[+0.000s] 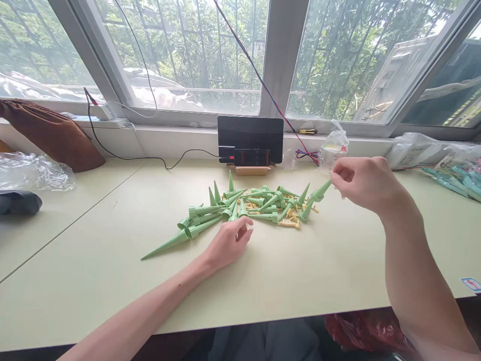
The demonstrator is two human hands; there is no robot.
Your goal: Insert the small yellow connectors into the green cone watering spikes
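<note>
My right hand (356, 180) pinches the pointed tip of a green plastic watering spike (321, 191) between thumb and fingers, at the right end of a pile. That spike slants down to the left, its wide end close to another green spike (306, 210). My left hand (231, 240) rests at the front of the pile, fingers loosely curled and apart from the thumb, with nothing visible between them. Many more hollow green cones (205, 218) lie heaped, a few standing point up. Small yellow plastic pieces (289, 224) are mixed among them. One long spike (165, 246) lies at the front left.
Behind the pile, a black tablet (250, 130) and a phone (252, 157) lean on a small cardboard stand (251, 171). A brown drawstring bag (52, 133) and clear plastic (35, 168) lie left. Bagged teal items (458, 178) sit right. A cable (165, 164) crosses the table.
</note>
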